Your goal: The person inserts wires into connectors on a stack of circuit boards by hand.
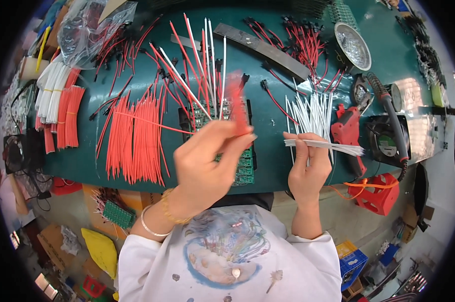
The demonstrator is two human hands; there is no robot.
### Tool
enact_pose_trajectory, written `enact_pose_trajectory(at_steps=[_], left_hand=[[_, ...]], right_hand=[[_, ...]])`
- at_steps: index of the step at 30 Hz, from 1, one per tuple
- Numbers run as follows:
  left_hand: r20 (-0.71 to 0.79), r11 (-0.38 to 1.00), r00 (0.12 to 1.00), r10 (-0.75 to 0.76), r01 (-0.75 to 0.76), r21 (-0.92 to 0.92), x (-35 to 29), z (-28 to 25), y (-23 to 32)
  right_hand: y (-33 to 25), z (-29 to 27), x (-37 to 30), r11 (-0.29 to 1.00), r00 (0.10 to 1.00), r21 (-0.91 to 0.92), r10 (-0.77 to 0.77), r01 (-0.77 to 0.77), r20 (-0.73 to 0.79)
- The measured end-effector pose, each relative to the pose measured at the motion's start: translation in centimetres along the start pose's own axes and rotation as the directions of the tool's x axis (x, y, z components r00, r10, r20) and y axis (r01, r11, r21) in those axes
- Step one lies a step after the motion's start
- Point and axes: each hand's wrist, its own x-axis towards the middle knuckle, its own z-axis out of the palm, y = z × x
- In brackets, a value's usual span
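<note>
My left hand (207,161) is pinched over the near part of the green circuit boards (245,166). Above its fingertips rises a red wire strand (237,98), smeared by motion; whether it is one or more I cannot tell. Another red wire (157,123) stretches from the pile of red wires (137,143) to behind this hand. My right hand (308,166) grips a bundle of white wires (328,144) lying crosswise in its fingers, in front of a spread of white wires (313,110) on the table. Long red and white wires (207,65) stand up from the boards.
A long metal bar (262,50) lies at the back, beside red-black connector leads (305,43) and a round dish (352,46). To the right are a red tool (347,128), a soldering iron (388,100) and a fan (387,141). Banded wire bundles (69,118) lie at left.
</note>
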Motion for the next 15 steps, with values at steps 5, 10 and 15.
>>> enact_pose_trajectory(at_steps=[5,10,15], left_hand=[[-0.024,0.925,0.962,0.274,-0.256,0.282,2.2,1.7,-1.0],[-0.119,0.922,0.97,0.212,-0.158,0.354,2.3,1.0,-1.5],[-0.161,0.925,0.962,0.219,-0.152,0.349,3.6,0.8,-1.4]], right_hand=[[-0.7,0.5,0.6,0.995,0.997,0.065,0.078,-0.077,-0.013],[-1.4,1.0,3.9,0.988,0.998,0.143,0.057,-0.051,-0.039],[-3.2,3.9,6.8,0.968,0.996,0.241,-0.044,0.062,-0.082]])
